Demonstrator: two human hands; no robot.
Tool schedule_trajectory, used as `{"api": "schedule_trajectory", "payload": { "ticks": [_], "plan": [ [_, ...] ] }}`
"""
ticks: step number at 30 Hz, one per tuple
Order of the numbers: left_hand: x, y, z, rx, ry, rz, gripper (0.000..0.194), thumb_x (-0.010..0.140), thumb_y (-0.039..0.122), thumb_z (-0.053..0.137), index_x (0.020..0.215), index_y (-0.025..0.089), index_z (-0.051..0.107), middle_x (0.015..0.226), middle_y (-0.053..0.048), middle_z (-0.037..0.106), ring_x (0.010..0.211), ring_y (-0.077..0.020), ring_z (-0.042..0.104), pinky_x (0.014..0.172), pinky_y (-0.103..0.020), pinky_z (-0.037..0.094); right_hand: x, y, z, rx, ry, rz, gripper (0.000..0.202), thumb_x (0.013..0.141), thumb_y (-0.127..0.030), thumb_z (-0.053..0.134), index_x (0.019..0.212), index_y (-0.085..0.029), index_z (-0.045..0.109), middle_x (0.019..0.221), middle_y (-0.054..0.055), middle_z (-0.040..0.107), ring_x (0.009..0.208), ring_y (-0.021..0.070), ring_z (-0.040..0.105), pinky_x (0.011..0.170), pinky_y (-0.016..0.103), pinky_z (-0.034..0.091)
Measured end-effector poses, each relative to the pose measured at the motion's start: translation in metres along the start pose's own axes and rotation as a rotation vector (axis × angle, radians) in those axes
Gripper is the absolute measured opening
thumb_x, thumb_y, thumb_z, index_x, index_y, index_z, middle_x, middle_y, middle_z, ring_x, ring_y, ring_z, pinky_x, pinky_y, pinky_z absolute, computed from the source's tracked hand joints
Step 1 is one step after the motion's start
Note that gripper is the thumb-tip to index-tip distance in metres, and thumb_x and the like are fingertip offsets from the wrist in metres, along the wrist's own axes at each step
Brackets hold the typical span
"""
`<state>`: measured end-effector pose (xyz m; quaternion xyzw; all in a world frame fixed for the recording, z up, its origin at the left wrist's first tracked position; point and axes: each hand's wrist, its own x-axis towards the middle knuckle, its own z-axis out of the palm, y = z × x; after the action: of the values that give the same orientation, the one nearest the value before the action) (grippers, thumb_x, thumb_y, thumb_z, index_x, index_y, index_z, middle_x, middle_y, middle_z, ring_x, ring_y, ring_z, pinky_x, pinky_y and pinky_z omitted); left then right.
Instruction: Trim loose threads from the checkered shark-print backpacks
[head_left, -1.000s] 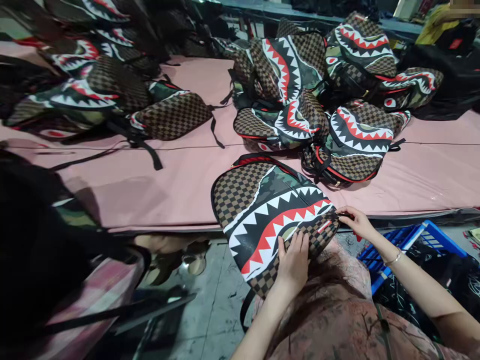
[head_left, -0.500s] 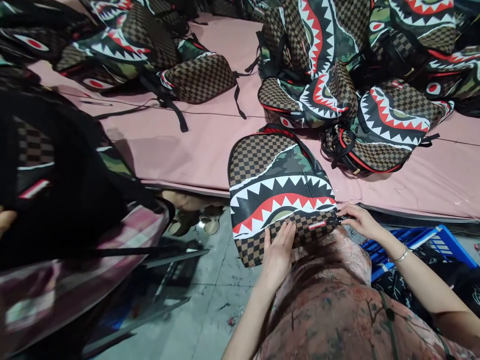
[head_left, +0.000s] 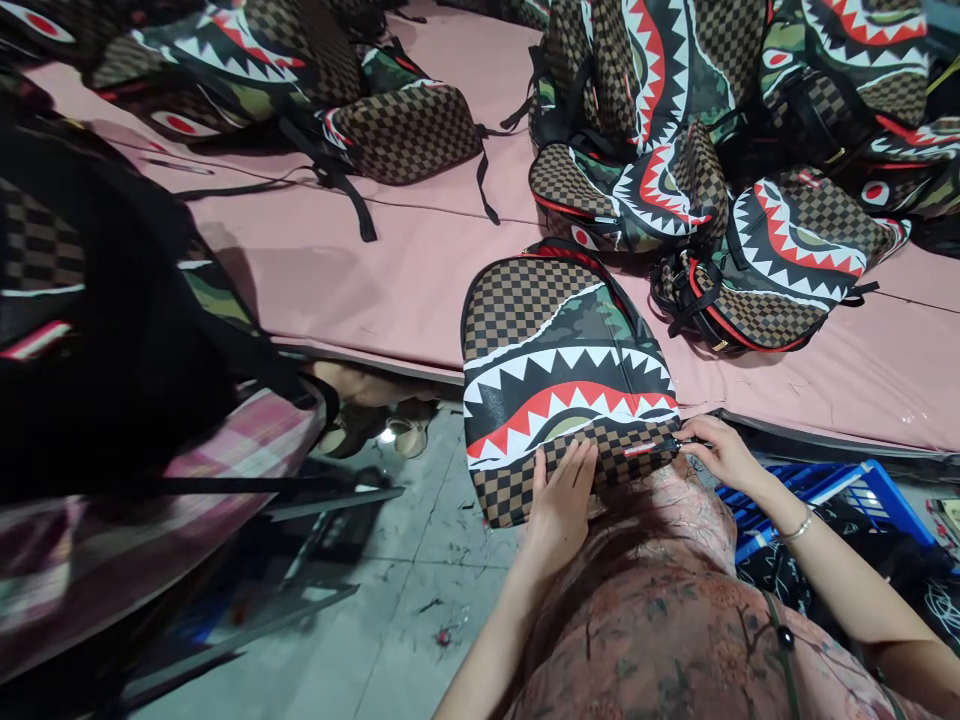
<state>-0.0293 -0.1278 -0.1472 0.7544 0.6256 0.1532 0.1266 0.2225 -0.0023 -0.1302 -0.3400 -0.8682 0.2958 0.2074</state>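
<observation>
A backpack (head_left: 574, 365) with brown-and-black checks, a camouflage patch and a printed shark mouth leans across the table's front edge, its lower part on the lap. Flat on its lower checked panel lies my left hand (head_left: 564, 500), fingers stretched out. My right hand (head_left: 721, 455) is closed in a pinch at the bag's lower right corner, on what looks like a small zipper pull (head_left: 677, 446). A red-and-white label (head_left: 640, 450) shows beside that corner. The backpack's underside is hidden.
Several similar backpacks (head_left: 799, 255) lie along the pink-covered table (head_left: 337, 290). To the left, a large black bag (head_left: 142, 370) rests near plaid cloth (head_left: 247, 445). At the right stands a blue crate (head_left: 885, 500) with dark patterned fabric. Scraps litter the grey floor (head_left: 405, 600).
The view has shifted slightly, and the black bag at the left sits farther left in it. Both hands keep their places on the backpack, with no clear change in grip.
</observation>
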Motion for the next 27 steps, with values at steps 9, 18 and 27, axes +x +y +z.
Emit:
{"api": "schedule_trajectory", "payload": {
  "ticks": [9, 18, 27],
  "plan": [
    [-0.001, 0.004, -0.002, 0.038, 0.018, -0.023, 0.060, 0.071, 0.002, 0.035, 0.130, 0.012, 0.037, 0.135, -0.011, 0.043, 0.128, -0.0232, 0.033, 0.109, -0.051, 0.003, 0.018, -0.025, 0.003, -0.034, -0.094, -0.014, 0.015, 0.086, -0.029, 0.049, 0.087, -0.019, 0.059, 0.084, 0.007, 0.061, 0.081, 0.0188, 0.056, 0.073, 0.033, 0.045],
    [-0.004, 0.003, -0.001, 0.001, 0.036, -0.027, 0.055, 0.076, 0.005, 0.033, 0.130, 0.012, 0.037, 0.135, -0.012, 0.043, 0.128, -0.0237, 0.033, 0.108, -0.052, 0.004, 0.027, -0.042, 0.008, -0.105, -0.155, -0.008, 0.014, 0.086, -0.028, 0.049, 0.089, -0.018, 0.059, 0.083, 0.007, 0.061, 0.079, 0.0185, 0.056, 0.073, 0.032, 0.045],
    [-0.005, 0.003, -0.001, -0.016, 0.049, -0.040, 0.054, 0.076, 0.003, 0.030, 0.129, 0.013, 0.040, 0.135, -0.011, 0.044, 0.127, -0.0230, 0.034, 0.109, -0.052, 0.006, 0.028, -0.042, 0.011, -0.144, -0.156, -0.040, 0.020, 0.088, -0.032, 0.046, 0.089, -0.018, 0.059, 0.084, 0.008, 0.061, 0.079, 0.0192, 0.056, 0.073, 0.033, 0.045]
  ]
}}
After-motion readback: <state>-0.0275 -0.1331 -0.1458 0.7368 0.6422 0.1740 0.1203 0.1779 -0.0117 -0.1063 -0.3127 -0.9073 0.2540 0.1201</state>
